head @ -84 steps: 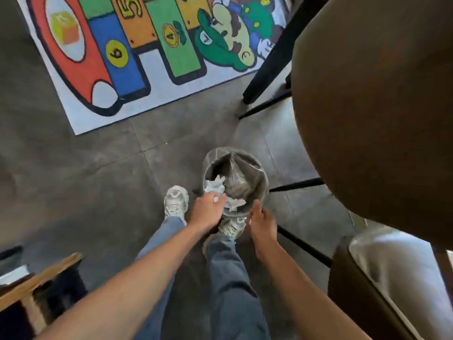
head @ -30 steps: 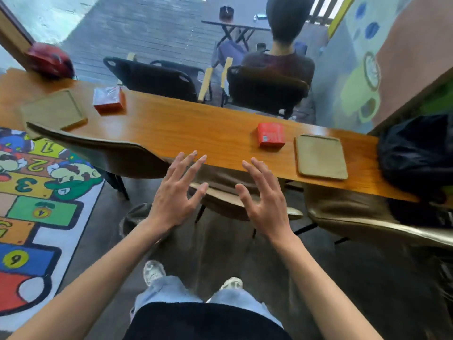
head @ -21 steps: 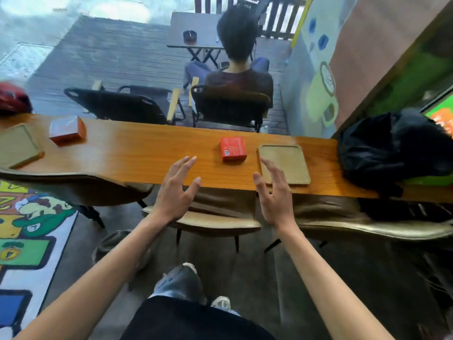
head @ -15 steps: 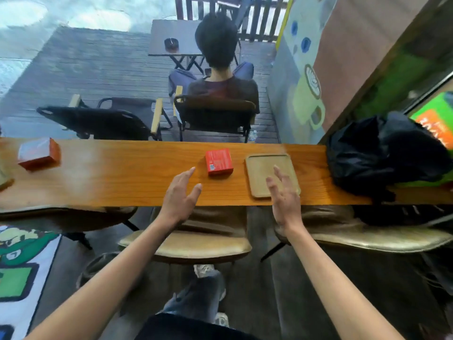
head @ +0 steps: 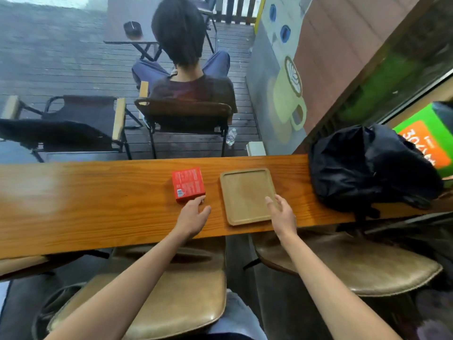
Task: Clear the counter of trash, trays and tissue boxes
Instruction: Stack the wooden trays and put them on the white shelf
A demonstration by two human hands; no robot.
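Both grips empty, fingers loosely spread, nothing held.

Largest first:
- Wooden counter: long plank spanning the view left to right, glossy, glare patch on the left part.
- Black bag: slumped on the counter's right end, well apart from both hands.
- Two tan stools below the counter's near edge: one under the left forearm, one to the right of the right forearm.
- Seated person beyond the counter, back turned, on a dark chair; folding chair to its left.
- Wooden tray: flat on the counter, right of centre, square with raised rim, nothing on it. Just beside the red box, small gap between them.
- Left hand: palm down over the counter, fingertips at the red box's near edge; touching or just short, can't tell.
- Right hand: over the tray's near right corner, fingers extended and slightly curled, thumb side toward the tray. Contact with the rim unclear.
- Red tissue box: on the counter left of the tray, lying flat, printed face up, barcode at the near left corner.
- Small water bottle on the deck floor past the counter, by the dark chair's leg.
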